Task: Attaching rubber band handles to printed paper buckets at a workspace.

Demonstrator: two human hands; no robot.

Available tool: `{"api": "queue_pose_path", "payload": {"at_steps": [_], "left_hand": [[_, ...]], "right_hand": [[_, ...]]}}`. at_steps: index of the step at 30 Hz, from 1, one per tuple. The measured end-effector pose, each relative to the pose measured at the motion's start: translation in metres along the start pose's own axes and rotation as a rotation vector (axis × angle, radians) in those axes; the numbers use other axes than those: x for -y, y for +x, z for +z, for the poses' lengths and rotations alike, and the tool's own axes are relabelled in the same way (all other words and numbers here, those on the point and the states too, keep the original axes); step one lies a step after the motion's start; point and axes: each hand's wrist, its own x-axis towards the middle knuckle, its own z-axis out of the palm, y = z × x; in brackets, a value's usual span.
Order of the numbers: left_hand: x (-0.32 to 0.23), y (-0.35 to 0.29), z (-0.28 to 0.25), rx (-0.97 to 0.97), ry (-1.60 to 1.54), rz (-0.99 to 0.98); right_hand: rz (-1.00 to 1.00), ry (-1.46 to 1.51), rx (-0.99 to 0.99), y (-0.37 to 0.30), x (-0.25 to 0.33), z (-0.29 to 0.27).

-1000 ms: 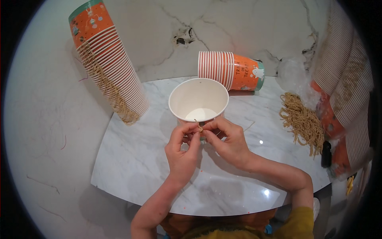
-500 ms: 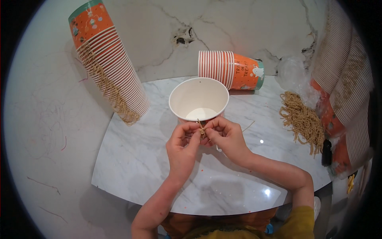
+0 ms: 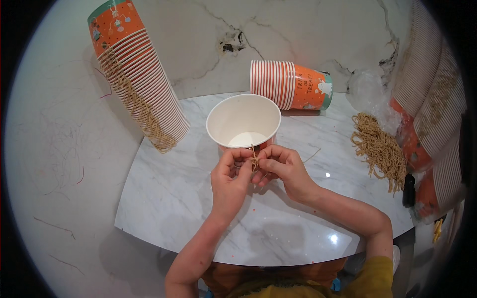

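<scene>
A white-lined paper bucket (image 3: 243, 114) stands upright on the table, open end up. Just in front of its near side, my two hands pinch one tan cord. My left hand (image 3: 231, 181) is closed, thumb and forefinger on a small loop or knot in the cord (image 3: 255, 162). From the other side my right hand (image 3: 289, 174) grips the same spot, also closed. One short cord end sticks up toward the rim, and a thin loose end trails out to the right. My fingers cover much of the knot and the bucket's lower front.
A tall leaning stack of orange buckets with cord handles (image 3: 149, 94) is at the left. Behind lies a shorter stack on its side (image 3: 293, 85). To the right are a heap of tan cords (image 3: 380, 151), a black object (image 3: 409, 191) and bagged bucket stacks (image 3: 432, 99).
The bucket sits slightly farther left in view relative to my hands, which have shifted a little to the right. Both hands keep their pinch on the cord.
</scene>
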Motion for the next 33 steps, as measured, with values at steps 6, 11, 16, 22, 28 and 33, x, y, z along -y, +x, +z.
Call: {"api": "queue_pose_path", "payload": {"at_steps": [6,11,16,22,28,33], "left_hand": [[-0.002,0.001,-0.002,0.022,0.049,-0.044],[-0.001,0.002,0.0,0.013,0.046,-0.029],[-0.001,0.001,0.002,0.012,0.017,-0.041],[-0.005,0.004,-0.002,-0.001,-0.103,-0.147],[-0.002,0.005,-0.002,-0.003,-0.114,-0.158],[0.001,0.006,-0.003,-0.005,-0.12,-0.149]], "right_hand": [[-0.044,-0.088,-0.021,-0.001,-0.003,-0.001],[-0.047,-0.127,-0.015,-0.003,-0.003,0.001],[-0.063,-0.153,-0.03,-0.005,0.0,0.007],[-0.036,-0.168,-0.029,-0.006,0.001,0.004],[-0.015,-0.157,-0.012,-0.008,-0.003,-0.004],[-0.003,-0.148,-0.002,-0.009,-0.003,-0.004]]}}
